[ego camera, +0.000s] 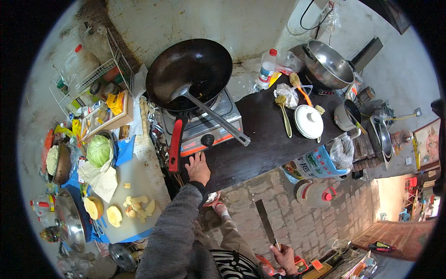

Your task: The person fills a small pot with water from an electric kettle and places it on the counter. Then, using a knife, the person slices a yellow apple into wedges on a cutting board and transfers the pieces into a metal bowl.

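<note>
My left hand point(197, 168) rests palm down on the dark tabletop in front of the gas stove point(195, 146). Its fingers are slightly apart and hold nothing; the fingertips are just below the stove's black knob point(207, 140). On the burner sits a dark wok point(167, 66), tilted in view, with its red handle point(177, 143) to the left of my hand. A metal spatula point(217, 117) lies in the wok, its handle reaching over the stove front. Low in the picture, my right hand point(285, 258) grips a long dark knife point(265, 221) with a notched edge, above the brick floor.
At left, a cutting board point(136, 181) bears peeled potato pieces point(137, 207), with a cabbage point(100, 150) beyond. A lidded white pot point(308, 122), brushes point(284, 115) and a plastic bottle point(267, 68) stand right of the stove. A large jug point(315, 194) is on the floor.
</note>
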`<state>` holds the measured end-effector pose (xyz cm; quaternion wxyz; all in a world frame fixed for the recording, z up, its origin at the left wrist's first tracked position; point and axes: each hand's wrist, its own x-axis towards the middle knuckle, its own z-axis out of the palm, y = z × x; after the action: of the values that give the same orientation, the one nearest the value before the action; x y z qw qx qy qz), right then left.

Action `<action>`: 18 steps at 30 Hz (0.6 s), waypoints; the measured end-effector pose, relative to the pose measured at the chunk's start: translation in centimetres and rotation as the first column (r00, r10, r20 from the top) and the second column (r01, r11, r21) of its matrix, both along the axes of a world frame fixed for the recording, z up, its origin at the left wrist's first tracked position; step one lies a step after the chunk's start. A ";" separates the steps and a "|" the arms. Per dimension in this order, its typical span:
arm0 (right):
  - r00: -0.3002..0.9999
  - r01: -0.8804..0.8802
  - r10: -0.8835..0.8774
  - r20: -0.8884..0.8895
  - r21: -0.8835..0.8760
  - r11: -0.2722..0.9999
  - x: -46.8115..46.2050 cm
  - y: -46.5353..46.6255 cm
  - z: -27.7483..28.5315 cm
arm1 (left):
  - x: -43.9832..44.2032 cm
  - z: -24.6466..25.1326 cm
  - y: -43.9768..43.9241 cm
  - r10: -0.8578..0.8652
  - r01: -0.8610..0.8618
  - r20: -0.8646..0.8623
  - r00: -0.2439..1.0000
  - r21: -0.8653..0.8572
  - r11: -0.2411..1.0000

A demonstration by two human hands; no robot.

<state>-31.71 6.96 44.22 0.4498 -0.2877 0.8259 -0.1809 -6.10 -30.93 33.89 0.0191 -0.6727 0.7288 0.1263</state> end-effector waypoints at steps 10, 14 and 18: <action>0.995 -0.086 0.090 0.035 -0.098 0.991 0.5 -4.0 0.5 | 0.6 -1.6 4.9 -0.177 0.161 -0.056 0.983 -0.213 0.964; 0.980 -0.196 0.197 0.003 -0.086 0.977 1.5 -4.8 1.3 | 0.1 -3.0 4.8 -0.174 0.158 -0.044 0.984 -0.242 0.957; 0.967 -0.252 0.255 0.022 -0.088 0.964 3.2 -4.3 1.5 | -0.4 -3.0 4.7 -0.115 0.110 0.002 0.993 -0.307 0.945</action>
<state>-28.55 2.63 45.68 0.4704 -0.4069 0.7662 -0.1613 -6.52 -26.23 30.92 -0.0843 -0.6239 0.7768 0.0158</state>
